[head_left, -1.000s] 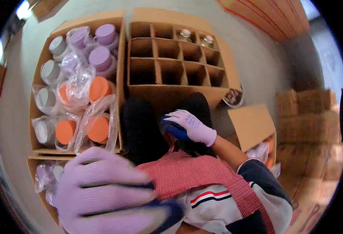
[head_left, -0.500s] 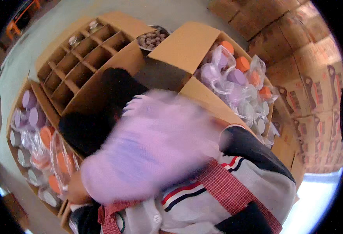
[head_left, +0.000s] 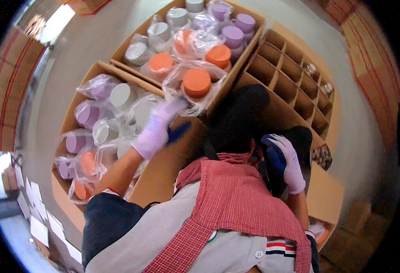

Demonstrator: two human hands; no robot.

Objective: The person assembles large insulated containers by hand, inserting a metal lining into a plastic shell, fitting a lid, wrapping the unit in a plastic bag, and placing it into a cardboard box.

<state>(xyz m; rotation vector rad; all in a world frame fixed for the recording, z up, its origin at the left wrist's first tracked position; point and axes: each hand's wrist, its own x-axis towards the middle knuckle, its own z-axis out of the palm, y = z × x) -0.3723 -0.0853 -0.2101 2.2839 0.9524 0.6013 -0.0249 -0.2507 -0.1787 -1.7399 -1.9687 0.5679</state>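
Observation:
My left hand [head_left: 156,127], in a lavender glove with a dark blue palm, reaches over the edge between two cardboard boxes. Its fingers stretch toward an orange-lidded jar [head_left: 196,83] wrapped in clear plastic. The fingertips are smeared by motion, the thumb stands apart, and nothing shows in the grasp. Whether they touch the plastic I cannot tell. My right hand [head_left: 287,159], gloved alike, rests against my dark-trousered knee, fingers loosely bent and holding nothing. Several bagged jars with grey, lilac and orange lids fill the left box [head_left: 100,68] and the far box [head_left: 259,27].
On the right stands a box with cardboard dividers [head_left: 300,98], two small glass items in its cells. Beside it sits a container of brown round pieces [head_left: 322,157]. An open box flap [head_left: 323,193] juts out near my right forearm. Stacked cartons [head_left: 11,91] line the left side.
The view has swung left, and the jar boxes now fill its left and upper part. My gloved hands, a large blur close up before, are now apart: left at the jars, right at my knee.

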